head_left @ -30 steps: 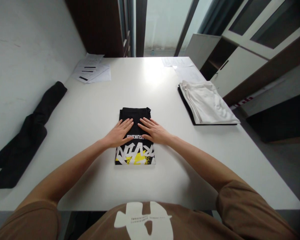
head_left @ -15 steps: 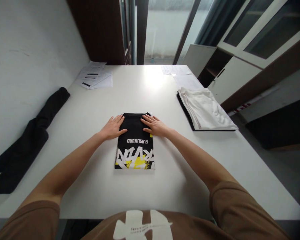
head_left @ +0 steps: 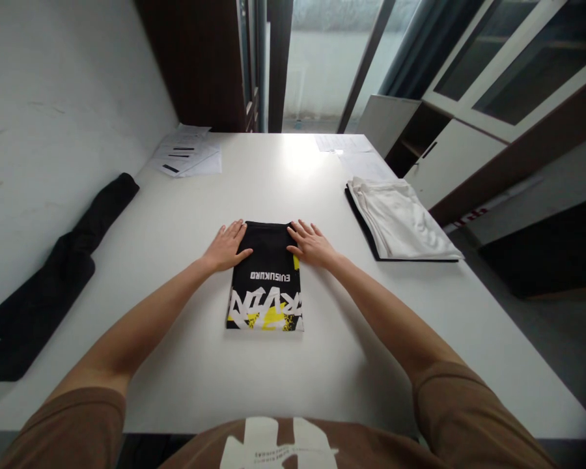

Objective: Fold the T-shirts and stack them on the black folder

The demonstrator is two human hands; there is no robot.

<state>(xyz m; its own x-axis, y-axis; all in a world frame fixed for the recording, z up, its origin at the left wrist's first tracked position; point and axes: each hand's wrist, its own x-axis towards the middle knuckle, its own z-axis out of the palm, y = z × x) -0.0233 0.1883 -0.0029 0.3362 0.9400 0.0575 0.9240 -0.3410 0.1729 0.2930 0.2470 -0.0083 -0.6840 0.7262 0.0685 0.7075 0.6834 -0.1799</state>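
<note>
A folded black garment (head_left: 268,251) with white and yellow print lies flat on the white table, its lettering upside down to me. My left hand (head_left: 226,246) rests at its far left edge, palm down, fingers stretched out and the thumb on the cloth. At the far right edge lies my right hand (head_left: 312,243), also flat with spread fingers, thumb and fingertips touching the fabric. Neither hand grips the cloth. How many layers are folded under the top cannot be seen.
Folded white cloth (head_left: 403,218) lies on black cloth at the right edge of the table (head_left: 176,365). Another black cloth (head_left: 63,267) lies along the left wall. Paper sheets (head_left: 190,156) are at the far left, more papers (head_left: 351,151) at the far right.
My right hand has slid slightly outward to the right, showing more of the garment's far right edge. My left hand stays at the left edge. The view has shifted a little.
</note>
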